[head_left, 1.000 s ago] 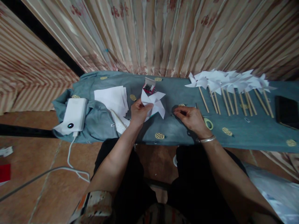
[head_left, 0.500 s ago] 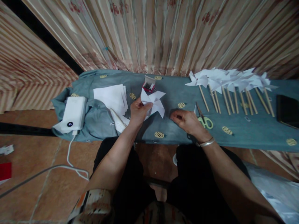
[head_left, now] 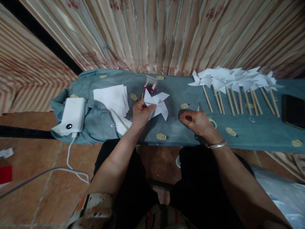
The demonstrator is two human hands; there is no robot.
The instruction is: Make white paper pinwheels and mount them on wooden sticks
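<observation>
Pinched in my left hand is a white paper pinwheel, its blades spreading to the right. Just behind it stands a small red open box with dark little pieces inside. My right hand rests low over the cloth, fingers curled together; whether they hold anything is too small to tell. A tiny dark piece lies on the cloth by its fingertips. Beneath and beside that hand are green-handled scissors, partly hidden.
Several finished pinwheels on sticks lie at the back right, beside a dark phone. White paper sheets, a pen and a white power bank with a cable are on the left. A striped curtain hangs behind.
My right hand has shifted slightly right, covering more of the scissors, and a tiny dark piece now shows beside its fingertips. My left hand keeps the pinwheel in nearly the same place.
</observation>
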